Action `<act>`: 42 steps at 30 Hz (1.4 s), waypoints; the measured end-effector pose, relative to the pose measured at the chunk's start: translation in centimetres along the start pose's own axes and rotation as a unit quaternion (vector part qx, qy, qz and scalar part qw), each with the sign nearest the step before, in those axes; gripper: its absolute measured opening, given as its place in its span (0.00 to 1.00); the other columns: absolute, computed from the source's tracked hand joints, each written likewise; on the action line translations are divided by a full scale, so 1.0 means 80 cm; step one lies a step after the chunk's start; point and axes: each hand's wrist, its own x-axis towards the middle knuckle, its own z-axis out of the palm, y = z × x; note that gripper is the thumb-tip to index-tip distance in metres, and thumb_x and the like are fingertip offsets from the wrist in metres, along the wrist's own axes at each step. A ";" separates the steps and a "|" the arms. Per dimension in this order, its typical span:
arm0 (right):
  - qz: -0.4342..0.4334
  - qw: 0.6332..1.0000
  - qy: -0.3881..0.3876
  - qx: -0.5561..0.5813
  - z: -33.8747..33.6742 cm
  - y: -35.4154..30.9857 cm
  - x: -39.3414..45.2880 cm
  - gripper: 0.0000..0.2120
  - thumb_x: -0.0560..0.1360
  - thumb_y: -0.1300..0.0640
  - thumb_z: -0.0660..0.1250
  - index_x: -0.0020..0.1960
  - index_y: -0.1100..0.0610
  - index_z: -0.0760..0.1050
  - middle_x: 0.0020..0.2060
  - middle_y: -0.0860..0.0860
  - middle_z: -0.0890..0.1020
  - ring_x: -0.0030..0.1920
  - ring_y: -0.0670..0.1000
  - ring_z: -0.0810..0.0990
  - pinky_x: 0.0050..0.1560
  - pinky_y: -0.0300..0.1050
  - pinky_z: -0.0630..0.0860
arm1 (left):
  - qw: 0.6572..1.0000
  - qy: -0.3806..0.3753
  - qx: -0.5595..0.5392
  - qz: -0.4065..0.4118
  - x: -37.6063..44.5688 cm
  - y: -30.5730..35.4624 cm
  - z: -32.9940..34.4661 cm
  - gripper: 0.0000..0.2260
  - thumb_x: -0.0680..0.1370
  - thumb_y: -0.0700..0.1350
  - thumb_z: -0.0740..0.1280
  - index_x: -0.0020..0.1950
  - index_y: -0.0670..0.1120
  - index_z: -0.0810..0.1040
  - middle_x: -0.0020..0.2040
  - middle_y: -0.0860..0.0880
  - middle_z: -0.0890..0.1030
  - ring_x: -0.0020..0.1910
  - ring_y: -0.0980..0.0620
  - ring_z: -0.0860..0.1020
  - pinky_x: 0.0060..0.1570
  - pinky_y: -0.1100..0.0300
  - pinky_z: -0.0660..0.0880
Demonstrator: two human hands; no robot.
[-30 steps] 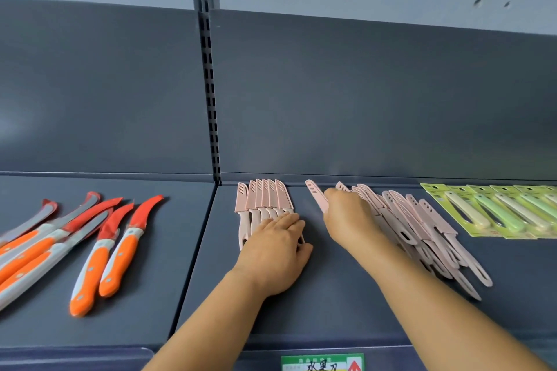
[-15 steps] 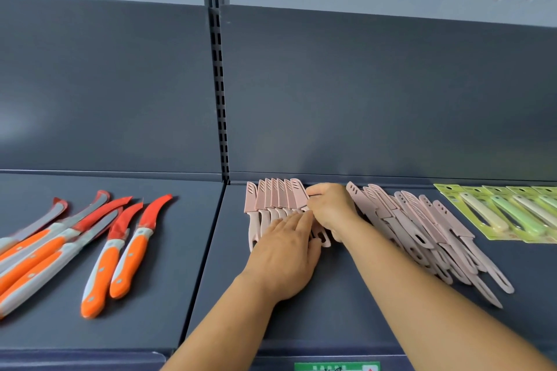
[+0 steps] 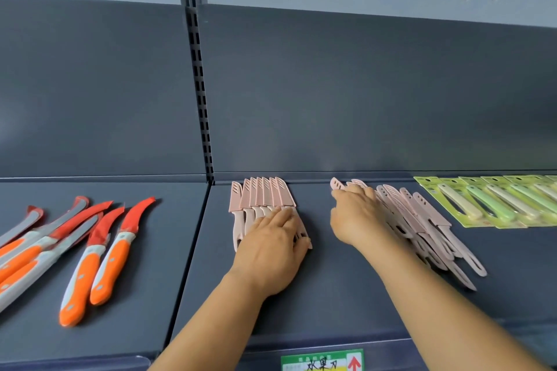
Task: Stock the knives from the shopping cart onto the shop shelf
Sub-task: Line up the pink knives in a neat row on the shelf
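Observation:
A neat row of several pink sheathed knives (image 3: 262, 194) lies on the dark grey shelf (image 3: 331, 304), blades toward the back panel. My left hand (image 3: 271, 250) rests flat on their handles, fingers straight. To the right is a looser, slanted pile of pink knives (image 3: 428, 220). My right hand (image 3: 355, 217) is at the left end of this pile. Its fingers curl round one pink knife (image 3: 335, 183), whose tip sticks out above the knuckles. The shopping cart is out of view.
Orange-handled knives with red blade guards (image 3: 99, 256) lie on the left shelf section. Green carded knives (image 3: 488, 202) sit at the far right. A slotted upright post (image 3: 199, 84) divides the back panels. A green price label (image 3: 322, 361) is on the front edge.
My right hand laid a pink knife against the right side of the neat row, then went back right to the loose pile and took hold of another. My left hand stayed on the row.

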 end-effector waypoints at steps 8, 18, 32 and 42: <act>-0.017 1.000 -0.013 0.016 0.004 0.024 -0.017 0.21 0.77 0.62 0.58 0.68 0.49 0.69 0.67 0.52 0.67 0.62 0.57 0.71 0.54 0.46 0.70 | 0.999 -0.024 0.023 0.024 0.003 0.004 0.000 0.23 0.81 0.56 0.55 0.74 0.51 0.64 0.74 0.55 0.63 0.73 0.55 0.60 0.68 0.65 0.51; 0.008 0.994 0.022 0.109 -0.003 -0.012 -0.006 0.07 0.72 0.66 0.63 0.46 0.56 0.76 0.43 0.55 0.79 0.41 0.58 0.74 0.31 0.42 0.66 | 1.000 -0.024 0.013 0.013 0.001 0.005 -0.001 0.21 0.80 0.56 0.56 0.72 0.50 0.67 0.72 0.55 0.66 0.69 0.54 0.64 0.66 0.64 0.55; 0.030 0.947 -0.019 0.319 0.010 -0.047 0.008 0.11 0.71 0.67 0.60 0.43 0.62 0.80 0.39 0.59 0.82 0.41 0.60 0.76 0.40 0.47 0.76 | 1.000 -0.023 -0.019 0.008 0.002 0.003 0.005 0.23 0.76 0.58 0.52 0.69 0.52 0.68 0.65 0.56 0.71 0.63 0.53 0.69 0.63 0.62 0.62; -0.010 0.980 -0.029 0.198 0.006 -0.037 0.006 0.13 0.77 0.61 0.60 0.56 0.57 0.80 0.54 0.55 0.82 0.54 0.57 0.79 0.54 0.47 0.78 | 0.999 -0.032 0.017 0.031 0.004 0.006 -0.009 0.21 0.80 0.54 0.56 0.74 0.53 0.64 0.73 0.55 0.64 0.70 0.52 0.62 0.68 0.61 0.55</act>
